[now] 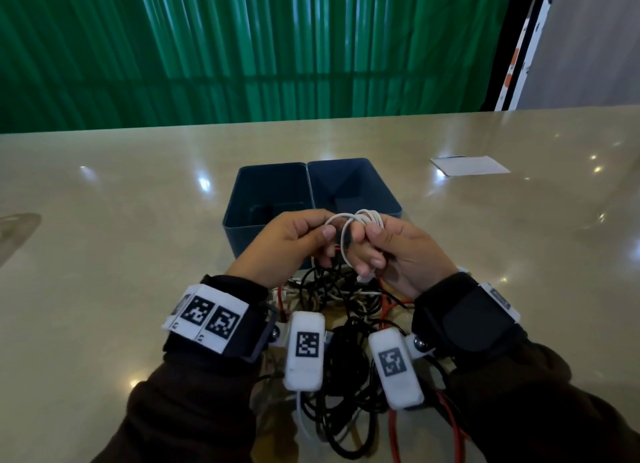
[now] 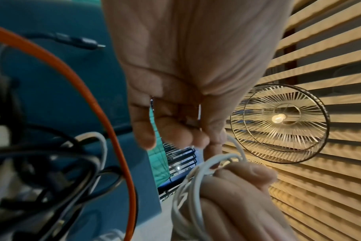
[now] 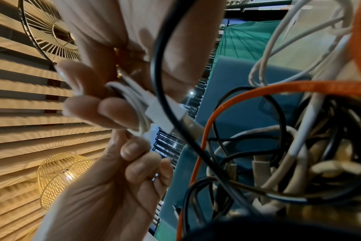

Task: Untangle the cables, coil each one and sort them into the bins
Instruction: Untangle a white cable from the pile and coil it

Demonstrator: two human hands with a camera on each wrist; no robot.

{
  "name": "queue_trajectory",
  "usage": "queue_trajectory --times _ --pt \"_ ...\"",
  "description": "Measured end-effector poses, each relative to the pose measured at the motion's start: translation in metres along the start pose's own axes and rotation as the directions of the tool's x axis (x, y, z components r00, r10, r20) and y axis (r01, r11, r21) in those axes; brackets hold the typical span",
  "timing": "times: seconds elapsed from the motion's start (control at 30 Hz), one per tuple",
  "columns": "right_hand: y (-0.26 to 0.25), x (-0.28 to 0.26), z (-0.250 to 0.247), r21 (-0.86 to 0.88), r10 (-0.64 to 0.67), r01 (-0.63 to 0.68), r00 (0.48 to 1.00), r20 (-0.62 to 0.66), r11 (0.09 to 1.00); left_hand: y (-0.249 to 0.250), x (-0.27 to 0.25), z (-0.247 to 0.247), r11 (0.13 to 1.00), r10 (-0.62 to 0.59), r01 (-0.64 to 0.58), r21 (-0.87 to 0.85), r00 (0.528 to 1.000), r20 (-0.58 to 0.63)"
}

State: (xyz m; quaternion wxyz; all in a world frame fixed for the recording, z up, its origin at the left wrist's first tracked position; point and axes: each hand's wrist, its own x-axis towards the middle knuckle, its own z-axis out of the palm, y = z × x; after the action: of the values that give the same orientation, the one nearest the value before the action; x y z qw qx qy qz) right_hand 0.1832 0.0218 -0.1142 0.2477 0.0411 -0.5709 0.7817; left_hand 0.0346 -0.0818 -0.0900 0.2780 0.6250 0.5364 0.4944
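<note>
A white cable [image 1: 360, 219] is wound in loops round the fingers of my right hand [image 1: 370, 248], which grips the coil [image 3: 138, 104]; its white plug [image 3: 163, 114] sticks out below the fingers. My left hand [image 1: 327, 246] pinches a strand of the same cable [image 2: 235, 146] just left of the coil. Both hands hover over the near edge of two dark blue bins, the left bin [image 1: 266, 185] and the right bin [image 1: 353, 182]. A tangle of black, white and orange cables [image 1: 346, 310] lies on the table under my wrists. A black cable [image 3: 161, 78] hangs across my right palm.
An orange cable [image 2: 105, 114] arcs past the bin wall [image 2: 52, 81]. A black plug [image 2: 82, 43] is visible near that bin. A white sheet of paper [image 1: 469, 165] lies far right on the glossy beige table [image 1: 138, 203]. A green wall stands behind the table.
</note>
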Motion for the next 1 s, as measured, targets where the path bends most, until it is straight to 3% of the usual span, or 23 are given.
queue_trajectory --times 0.2,0.4,0.63,0.83,0.9,1.0 --pt "-0.002 -0.001 -0.002 -0.021 0.047 -0.048 0.999 -0.028 0.999 -0.008 0.0 0.003 1.0 0.018 -0.021 -0.013 0.983 -0.182" --pt "-0.003 -0.002 -0.001 -0.092 0.139 -0.131 0.987 0.086 0.987 -0.01 0.0 0.002 0.999 0.044 -0.044 0.006 0.954 -0.295" --pt "-0.004 -0.003 0.004 -0.303 0.285 -0.22 0.939 0.193 0.927 -0.013 0.002 0.007 0.998 0.014 -0.025 -0.053 0.983 -0.185" --pt "-0.007 -0.002 0.009 -0.093 0.136 -0.13 0.989 0.059 0.987 -0.023 0.002 0.015 0.913 -0.138 0.128 -0.387 0.99 0.002" --pt "-0.008 -0.003 0.01 -0.049 0.114 -0.114 0.993 -0.003 0.992 -0.026 0.003 0.018 0.916 -0.109 0.113 -0.385 0.994 0.033" --pt "-0.008 -0.002 0.01 -0.03 0.086 -0.087 0.996 -0.025 0.996 -0.021 0.003 0.021 0.951 -0.056 0.041 -0.306 0.998 -0.039"
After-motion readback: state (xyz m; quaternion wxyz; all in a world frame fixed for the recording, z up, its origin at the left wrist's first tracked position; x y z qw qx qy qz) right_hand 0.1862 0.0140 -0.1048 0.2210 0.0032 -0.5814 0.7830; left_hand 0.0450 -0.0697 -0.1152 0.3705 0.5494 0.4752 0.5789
